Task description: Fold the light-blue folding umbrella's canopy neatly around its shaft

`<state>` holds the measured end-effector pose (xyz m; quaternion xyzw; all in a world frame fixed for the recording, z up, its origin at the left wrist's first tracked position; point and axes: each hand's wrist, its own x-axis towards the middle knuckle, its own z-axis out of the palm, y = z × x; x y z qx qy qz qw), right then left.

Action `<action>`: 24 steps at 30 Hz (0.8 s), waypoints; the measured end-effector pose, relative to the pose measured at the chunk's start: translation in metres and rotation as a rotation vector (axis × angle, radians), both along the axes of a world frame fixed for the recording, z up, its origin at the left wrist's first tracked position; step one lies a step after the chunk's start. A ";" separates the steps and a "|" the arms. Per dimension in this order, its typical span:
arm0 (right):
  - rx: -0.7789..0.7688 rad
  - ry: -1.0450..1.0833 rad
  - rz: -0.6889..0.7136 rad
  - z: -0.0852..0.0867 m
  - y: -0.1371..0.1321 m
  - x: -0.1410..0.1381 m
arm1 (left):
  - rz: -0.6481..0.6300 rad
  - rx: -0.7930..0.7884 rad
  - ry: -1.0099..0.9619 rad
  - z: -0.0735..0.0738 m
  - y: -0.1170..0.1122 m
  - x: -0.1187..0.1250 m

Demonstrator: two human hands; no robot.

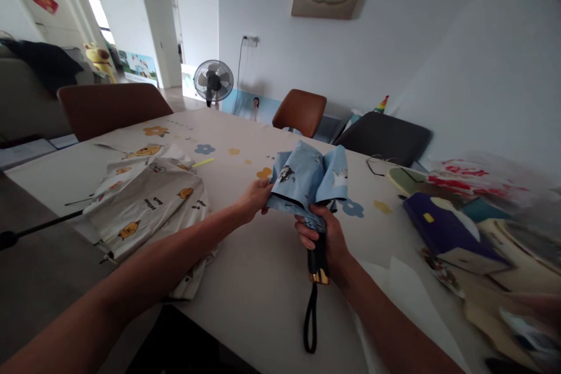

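Note:
I hold a folded light-blue umbrella with cartoon prints over the table. My right hand is wrapped round its black handle, which has a gold band and a black wrist strap hanging down. My left hand pinches the edge of the blue canopy on its left side. A second umbrella, white with yellow duck prints, lies collapsed on the table to the left, apart from both hands.
The table has a cream cloth with flower prints. Books, bags and papers crowd its right side. Brown chairs stand behind it, along with a dark chair. A standing fan is beyond.

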<state>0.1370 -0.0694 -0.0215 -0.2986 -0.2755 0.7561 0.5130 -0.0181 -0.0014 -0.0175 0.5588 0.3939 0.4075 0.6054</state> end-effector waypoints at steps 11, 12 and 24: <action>0.153 -0.012 0.411 -0.015 0.002 0.022 | 0.033 -0.078 -0.277 0.012 -0.031 0.014; 0.149 -0.026 0.411 -0.017 0.002 0.022 | 0.087 -0.080 -0.309 0.017 -0.030 0.012; 0.067 -0.323 0.352 -0.010 -0.014 -0.003 | 0.229 -0.150 -0.713 0.029 -0.018 0.004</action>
